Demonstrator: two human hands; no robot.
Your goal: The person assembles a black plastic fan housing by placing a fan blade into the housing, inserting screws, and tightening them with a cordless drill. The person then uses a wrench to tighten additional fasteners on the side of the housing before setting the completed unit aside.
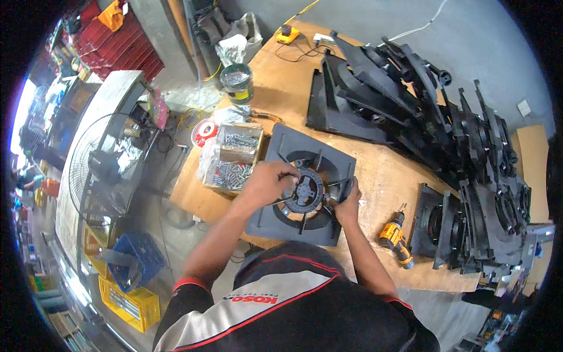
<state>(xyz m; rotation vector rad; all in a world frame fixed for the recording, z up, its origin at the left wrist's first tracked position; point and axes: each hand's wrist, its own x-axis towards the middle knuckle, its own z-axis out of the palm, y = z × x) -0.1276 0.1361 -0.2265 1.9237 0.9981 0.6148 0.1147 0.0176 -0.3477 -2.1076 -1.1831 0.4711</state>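
Observation:
A dark square panel (281, 141) lies on the wooden table in front of me. In its round opening sits a black ring-shaped part (306, 202) with spokes reaching outward. My left hand (271, 183) is over the left side of the ring, its fingers pinched together; what they hold, if anything, is too small to make out. My right hand (347, 206) grips the panel's right edge. Just left of the panel, a box (241, 146) holds many screws in two compartments. A yellow-and-black cordless drill (396, 237) lies on the table to the right.
Many similar black panels (375, 97) are stacked along the table's far and right sides. A green bucket (237, 88) and a red-and-white roll (204, 132) stand beyond the screw box. A yellow charger (287, 35) sits at the far edge. To the left are a standing fan (102, 161) and crates (138, 261).

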